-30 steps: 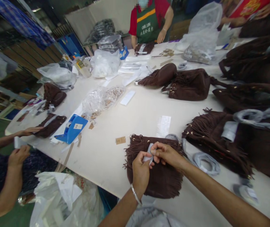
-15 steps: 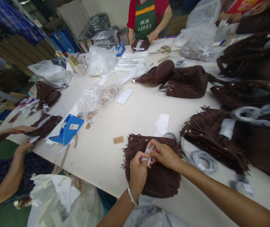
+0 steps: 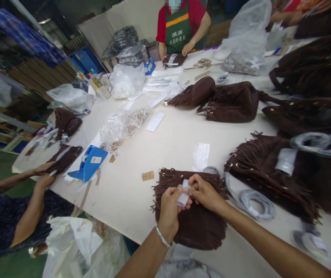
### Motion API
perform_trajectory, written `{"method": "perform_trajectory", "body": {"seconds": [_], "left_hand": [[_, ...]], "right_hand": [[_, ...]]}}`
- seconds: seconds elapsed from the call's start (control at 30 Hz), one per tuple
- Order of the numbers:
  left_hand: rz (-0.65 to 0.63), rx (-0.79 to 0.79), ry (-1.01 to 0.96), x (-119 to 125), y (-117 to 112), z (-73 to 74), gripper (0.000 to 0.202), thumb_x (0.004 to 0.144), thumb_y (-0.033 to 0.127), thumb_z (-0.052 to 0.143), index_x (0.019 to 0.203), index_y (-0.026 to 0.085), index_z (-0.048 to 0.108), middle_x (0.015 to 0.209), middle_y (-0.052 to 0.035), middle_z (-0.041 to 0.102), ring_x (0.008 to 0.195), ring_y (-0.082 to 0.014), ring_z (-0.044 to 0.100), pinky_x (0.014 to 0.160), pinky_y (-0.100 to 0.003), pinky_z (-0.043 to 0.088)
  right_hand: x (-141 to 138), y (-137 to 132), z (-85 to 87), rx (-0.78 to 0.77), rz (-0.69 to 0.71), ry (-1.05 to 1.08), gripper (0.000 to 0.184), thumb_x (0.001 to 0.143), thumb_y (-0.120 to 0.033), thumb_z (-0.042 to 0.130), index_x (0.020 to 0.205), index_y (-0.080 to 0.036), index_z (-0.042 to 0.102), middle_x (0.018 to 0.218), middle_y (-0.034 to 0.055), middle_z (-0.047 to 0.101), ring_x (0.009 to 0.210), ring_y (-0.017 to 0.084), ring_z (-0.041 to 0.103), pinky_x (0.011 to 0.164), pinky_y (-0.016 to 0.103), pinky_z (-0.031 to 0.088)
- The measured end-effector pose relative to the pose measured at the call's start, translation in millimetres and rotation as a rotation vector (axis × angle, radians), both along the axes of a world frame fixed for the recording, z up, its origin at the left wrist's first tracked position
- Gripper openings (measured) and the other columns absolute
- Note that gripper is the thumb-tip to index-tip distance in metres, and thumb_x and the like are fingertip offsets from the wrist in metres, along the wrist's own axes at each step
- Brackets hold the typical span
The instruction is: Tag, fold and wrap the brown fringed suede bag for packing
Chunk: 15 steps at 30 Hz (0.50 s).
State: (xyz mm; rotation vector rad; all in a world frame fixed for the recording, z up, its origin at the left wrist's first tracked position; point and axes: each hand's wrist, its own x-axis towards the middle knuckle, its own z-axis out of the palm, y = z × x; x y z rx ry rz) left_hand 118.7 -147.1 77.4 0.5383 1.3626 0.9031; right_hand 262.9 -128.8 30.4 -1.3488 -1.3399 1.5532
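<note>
Between my hands is a small piece of whitish translucent wrapping [image 3: 183, 198], pinched over a dark brown fringed bag [image 3: 198, 229] that lies flat on the table. My left hand [image 3: 169, 208] wears a silver bangle at the wrist and grips the wrapping from the left, fingers closed. From the right, my right hand [image 3: 204, 193] pinches its upper edge with thumb and fingertips. What is inside the wrapping cannot be made out. A brown paper tag [image 3: 148, 176] rests beside the bag's upper left corner, and a white slip [image 3: 201, 156] lies just beyond its top edge.
Right of me lie more brown fringed bags [image 3: 252, 170] and a wrapped strap coil [image 3: 256, 204]. A blue tape dispenser [image 3: 88, 164] stands left. One co-worker's hands [image 3: 45, 173] hold a bag at the left; another person [image 3: 180, 31] works across the white table [image 3: 171, 143].
The view has shifted slightly, so most things sit a little lower and to the right. My hands have turned the wrapping, and more of its pale surface shows.
</note>
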Motion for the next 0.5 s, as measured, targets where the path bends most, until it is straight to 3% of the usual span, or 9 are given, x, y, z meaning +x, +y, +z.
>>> {"method": "perform_trajectory", "body": {"seconds": [0.17, 0.33, 0.5], "left_hand": [[0.043, -0.032, -0.06, 3.7, 1.4, -1.0, 0.028, 0.074, 0.033, 0.07, 0.085, 0.016, 0.052, 0.07, -0.0056, 0.068, 0.054, -0.0134, 0.061, 0.051, -0.023, 0.048], [0.103, -0.079, -0.186, 6.8, 2.3, -5.6, 0.024, 0.072, 0.024, 0.071, 0.088, 0.015, 0.055, 0.07, -0.0035, 0.066, 0.054, -0.0103, 0.059, 0.05, -0.019, 0.045], [0.133, -0.119, -0.298, 8.6, 4.8, -11.5, 0.019, 0.071, 0.015, 0.07, 0.085, 0.015, 0.057, 0.068, 0.0001, 0.062, 0.053, -0.0062, 0.056, 0.048, -0.014, 0.04]], "right_hand": [[-0.6, -0.8, -6.3, -0.019, -0.056, 0.05, 0.032, 0.084, -0.045, 0.063, 0.095, -0.022, 0.044, 0.06, -0.0073, 0.055, 0.045, 0.009, 0.046, 0.043, 0.021, 0.034], [-5.7, -5.8, -11.2, -0.011, -0.138, 0.116, 0.026, 0.085, -0.041, 0.062, 0.094, -0.022, 0.045, 0.061, -0.0066, 0.057, 0.053, 0.012, 0.055, 0.051, 0.022, 0.038], [-12.3, -12.7, -12.5, 0.04, -0.211, 0.158, 0.023, 0.087, -0.041, 0.059, 0.091, -0.023, 0.045, 0.06, -0.007, 0.055, 0.054, 0.012, 0.053, 0.053, 0.023, 0.039]]}}
